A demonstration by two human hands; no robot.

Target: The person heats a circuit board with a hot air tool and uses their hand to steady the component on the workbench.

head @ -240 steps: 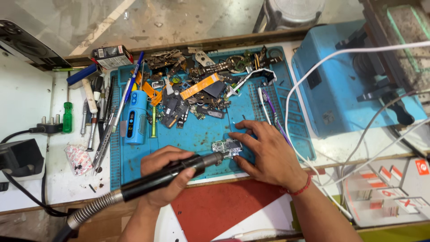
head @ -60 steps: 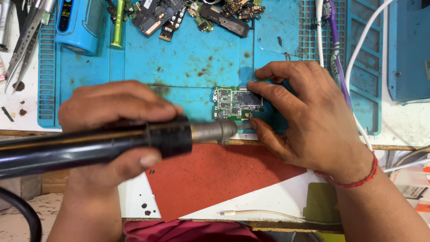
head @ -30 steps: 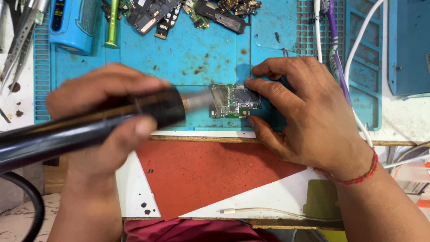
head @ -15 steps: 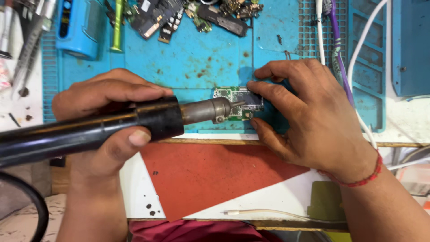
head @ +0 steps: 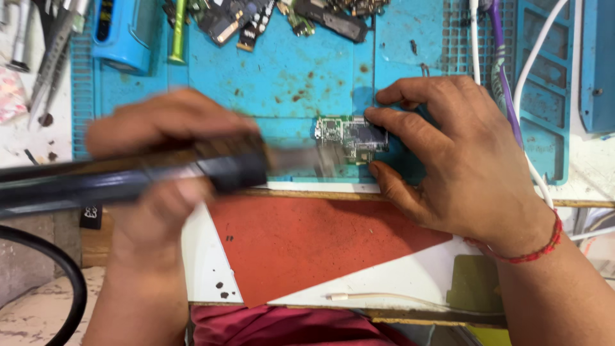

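Observation:
A small green circuit board [head: 351,136] lies on the blue work mat [head: 288,83] near its front edge. My right hand [head: 458,157] pins it in place, fingertips on its right side and thumb below it. My left hand [head: 160,154] is wrapped around a black rotary tool handpiece [head: 128,181], which looks blurred from motion. Its metal tip [head: 323,160] sits at the board's left edge. A thick black cable [head: 61,275] runs off from the tool at the lower left.
Loose phone parts [head: 256,16] are scattered at the back of the mat. A blue device [head: 125,32] and a green tool [head: 176,32] lie at the back left. White cables [head: 532,64] and a purple brush [head: 503,70] run along the right. Red-and-white paper [head: 307,237] covers the bench's front.
The tool and my left hand shift back and forth beside the board, and the tip is now blurred. My right hand stays on the board.

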